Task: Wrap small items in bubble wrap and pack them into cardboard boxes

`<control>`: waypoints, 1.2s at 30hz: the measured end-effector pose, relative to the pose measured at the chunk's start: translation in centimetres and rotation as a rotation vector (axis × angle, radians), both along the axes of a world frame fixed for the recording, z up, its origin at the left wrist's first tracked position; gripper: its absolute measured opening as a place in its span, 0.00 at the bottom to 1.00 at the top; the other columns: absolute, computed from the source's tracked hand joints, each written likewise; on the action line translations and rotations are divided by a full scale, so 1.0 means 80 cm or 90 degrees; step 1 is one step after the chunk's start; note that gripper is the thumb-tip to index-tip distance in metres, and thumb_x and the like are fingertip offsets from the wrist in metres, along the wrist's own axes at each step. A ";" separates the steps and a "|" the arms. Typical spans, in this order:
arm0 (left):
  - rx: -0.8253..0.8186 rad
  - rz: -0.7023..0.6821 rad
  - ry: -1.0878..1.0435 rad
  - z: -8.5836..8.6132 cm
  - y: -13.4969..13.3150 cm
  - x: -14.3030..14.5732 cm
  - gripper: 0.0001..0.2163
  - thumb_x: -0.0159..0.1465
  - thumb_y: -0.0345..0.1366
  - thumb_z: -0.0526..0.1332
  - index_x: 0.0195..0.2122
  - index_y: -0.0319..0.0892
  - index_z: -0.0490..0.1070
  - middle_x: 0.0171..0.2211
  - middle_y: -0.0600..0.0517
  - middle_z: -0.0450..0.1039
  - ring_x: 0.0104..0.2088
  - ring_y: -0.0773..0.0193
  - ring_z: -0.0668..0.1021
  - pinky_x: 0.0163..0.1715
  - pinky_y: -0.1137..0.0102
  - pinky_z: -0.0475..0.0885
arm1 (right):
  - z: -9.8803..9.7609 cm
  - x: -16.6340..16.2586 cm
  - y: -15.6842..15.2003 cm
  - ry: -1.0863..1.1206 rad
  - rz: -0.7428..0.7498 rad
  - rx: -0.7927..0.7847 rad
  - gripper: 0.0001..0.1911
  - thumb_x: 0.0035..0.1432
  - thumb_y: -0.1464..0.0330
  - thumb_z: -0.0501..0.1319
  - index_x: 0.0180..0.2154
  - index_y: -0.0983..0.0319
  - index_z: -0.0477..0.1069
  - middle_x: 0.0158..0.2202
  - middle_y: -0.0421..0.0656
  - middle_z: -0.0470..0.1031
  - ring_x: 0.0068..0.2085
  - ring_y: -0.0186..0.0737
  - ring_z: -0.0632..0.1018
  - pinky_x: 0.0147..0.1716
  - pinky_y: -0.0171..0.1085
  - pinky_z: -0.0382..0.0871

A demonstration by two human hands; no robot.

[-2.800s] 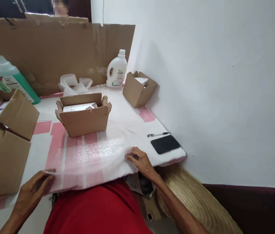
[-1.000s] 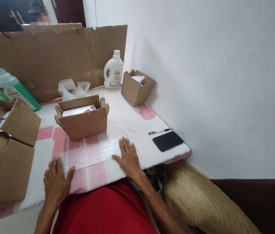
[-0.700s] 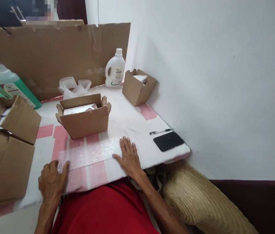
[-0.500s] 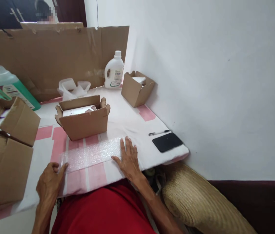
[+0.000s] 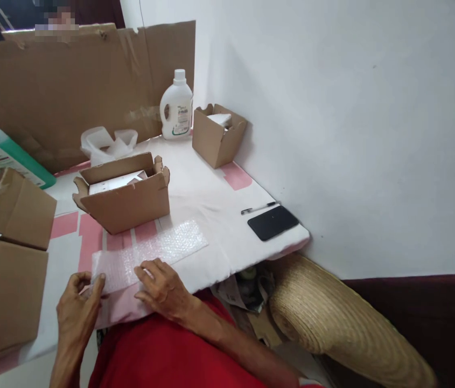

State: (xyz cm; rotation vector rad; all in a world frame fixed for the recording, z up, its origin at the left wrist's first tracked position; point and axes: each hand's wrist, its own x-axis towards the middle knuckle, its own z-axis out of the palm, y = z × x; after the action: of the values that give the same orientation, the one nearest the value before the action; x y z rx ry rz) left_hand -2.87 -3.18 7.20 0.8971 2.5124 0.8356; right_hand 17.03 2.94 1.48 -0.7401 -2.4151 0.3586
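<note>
A flat strip of clear bubble wrap (image 5: 170, 243) lies on the white and pink tablecloth in front of me. My left hand (image 5: 78, 304) is closed at the strip's left end, pinching its corner between thumb and fingers. Over the strip's near edge, left of its middle, is my right hand (image 5: 165, 288), its fingers bent and the thumb apart from them. The fingertips rest on or just above the wrap. Just beyond the strip stands an open cardboard box (image 5: 136, 202) with white packages inside.
More cardboard boxes (image 5: 13, 291) stand at left, near a green liquid bottle (image 5: 13, 161). A white jug (image 5: 177, 110) and a small box (image 5: 219, 137) are at the back. A black phone (image 5: 273, 222) and pen (image 5: 257, 208) lie right. A cardboard panel (image 5: 90, 91) borders the far side.
My right hand has slid left along the bubble wrap from its right end, and its fingers have bent. The left hand stays at the left end. The view has shifted slightly.
</note>
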 end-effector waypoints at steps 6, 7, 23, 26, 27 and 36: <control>0.086 -0.107 -0.025 0.018 0.006 0.040 0.27 0.52 0.60 0.64 0.43 0.45 0.69 0.36 0.50 0.78 0.30 0.58 0.80 0.34 0.62 0.76 | 0.007 -0.031 -0.005 0.096 -0.016 -0.009 0.17 0.71 0.57 0.54 0.49 0.64 0.68 0.38 0.50 0.78 0.39 0.47 0.77 0.36 0.42 0.73; 0.108 -0.158 -0.023 0.021 0.008 0.046 0.26 0.53 0.60 0.65 0.42 0.45 0.69 0.35 0.51 0.77 0.33 0.58 0.80 0.36 0.63 0.76 | 0.009 -0.028 -0.005 0.124 -0.025 -0.025 0.14 0.72 0.61 0.52 0.47 0.63 0.69 0.37 0.49 0.78 0.38 0.46 0.77 0.37 0.41 0.73; 0.224 -0.660 0.278 -0.078 0.066 0.093 0.20 0.71 0.43 0.55 0.61 0.46 0.70 0.61 0.43 0.71 0.65 0.50 0.70 0.62 0.55 0.66 | 0.003 0.089 0.059 0.228 -0.409 -0.473 0.16 0.66 0.66 0.61 0.24 0.59 0.70 0.22 0.38 0.77 0.20 0.35 0.75 0.26 0.33 0.66; 0.200 -0.684 0.364 -0.093 0.061 0.092 0.21 0.71 0.41 0.54 0.64 0.46 0.67 0.65 0.42 0.68 0.67 0.48 0.66 0.64 0.53 0.63 | 0.001 0.090 0.064 0.204 -0.439 -0.465 0.17 0.65 0.66 0.63 0.22 0.59 0.69 0.20 0.38 0.75 0.23 0.36 0.75 0.28 0.34 0.64; 0.201 -0.685 0.388 -0.095 0.059 0.092 0.22 0.71 0.41 0.54 0.65 0.46 0.65 0.66 0.42 0.66 0.68 0.48 0.66 0.64 0.53 0.62 | 0.001 0.092 0.064 0.199 -0.448 -0.466 0.17 0.65 0.66 0.63 0.22 0.59 0.70 0.20 0.39 0.75 0.23 0.37 0.76 0.28 0.34 0.64; 0.229 -0.640 0.458 -0.088 0.031 0.093 0.32 0.69 0.39 0.58 0.73 0.43 0.49 0.73 0.38 0.51 0.73 0.48 0.54 0.69 0.52 0.53 | 0.044 0.103 0.039 -0.110 -0.576 -0.256 0.12 0.70 0.62 0.59 0.38 0.63 0.75 0.33 0.48 0.81 0.31 0.43 0.81 0.29 0.36 0.64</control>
State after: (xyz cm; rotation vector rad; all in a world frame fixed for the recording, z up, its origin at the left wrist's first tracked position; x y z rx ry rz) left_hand 4.57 -0.73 0.16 2.6242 1.8743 0.6519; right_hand 25.25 6.03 5.00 -1.9830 -1.8925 0.4036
